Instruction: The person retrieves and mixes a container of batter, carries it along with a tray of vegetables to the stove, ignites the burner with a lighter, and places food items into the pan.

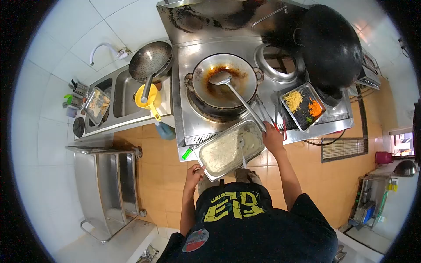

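A rectangular metal pan (211, 176) of pale, creamy food sits at the stove's front edge, with a utensil handle sticking up from the food. My left hand (194, 176) is closed at its left front corner, fingers on the rim. Beside the pan's far right corner, my right hand (273, 136) is closed around the handle end of a wok spatula (239, 97); its fingertips are partly hidden. The spatula's blade rests inside a two-handled wok (202, 93) with brown, oily residue. Near the pan's left end lies a green lighter (187, 152).
A tray (300, 125) of shredded yellow and orange food lies right of the wok, near red-handled tongs (284, 127). A large black wok (331, 48) leans behind. Left are a perforated strainer (151, 59), yellow ladle (148, 94), sink (123, 94) and metal trolley (94, 188).
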`<state>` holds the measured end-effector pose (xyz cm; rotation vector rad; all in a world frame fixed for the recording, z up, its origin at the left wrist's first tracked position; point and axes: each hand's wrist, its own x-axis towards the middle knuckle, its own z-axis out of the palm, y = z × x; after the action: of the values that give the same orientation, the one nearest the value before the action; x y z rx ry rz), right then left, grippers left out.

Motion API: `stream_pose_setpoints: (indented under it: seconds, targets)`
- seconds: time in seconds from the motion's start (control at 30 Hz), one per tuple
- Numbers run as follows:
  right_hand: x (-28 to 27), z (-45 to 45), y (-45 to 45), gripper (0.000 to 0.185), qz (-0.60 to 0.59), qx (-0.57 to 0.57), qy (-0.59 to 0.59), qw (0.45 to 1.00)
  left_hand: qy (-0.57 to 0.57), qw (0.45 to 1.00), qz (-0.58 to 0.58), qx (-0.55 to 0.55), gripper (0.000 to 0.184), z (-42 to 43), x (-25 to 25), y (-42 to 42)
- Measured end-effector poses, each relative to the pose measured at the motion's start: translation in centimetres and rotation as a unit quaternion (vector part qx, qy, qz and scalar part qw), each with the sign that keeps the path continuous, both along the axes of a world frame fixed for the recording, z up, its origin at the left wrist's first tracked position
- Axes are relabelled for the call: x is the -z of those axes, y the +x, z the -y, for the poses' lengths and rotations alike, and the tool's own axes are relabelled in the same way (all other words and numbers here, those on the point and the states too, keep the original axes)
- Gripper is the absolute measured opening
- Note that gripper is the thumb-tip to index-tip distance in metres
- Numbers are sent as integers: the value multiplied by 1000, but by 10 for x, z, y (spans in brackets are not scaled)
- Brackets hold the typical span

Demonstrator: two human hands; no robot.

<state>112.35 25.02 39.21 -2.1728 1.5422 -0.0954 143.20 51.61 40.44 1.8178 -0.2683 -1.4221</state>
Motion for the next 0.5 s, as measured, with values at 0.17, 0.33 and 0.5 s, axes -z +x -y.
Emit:
stream_pose_setpoints:
  seconds: [0.17,0.33,0.5]
  targets:
    - [-6,7,-2,47,44,21,52,997,14,997,52,-49,23,-3,-7,-12]
    - [-35,7,-35,37,87,32,35,995,11,995,70,-63,20,-2,-8,-16]
    - [-23,-10,-105,34,107,68,37,991,-1,992,111,-62,19,-2,-11,-19]
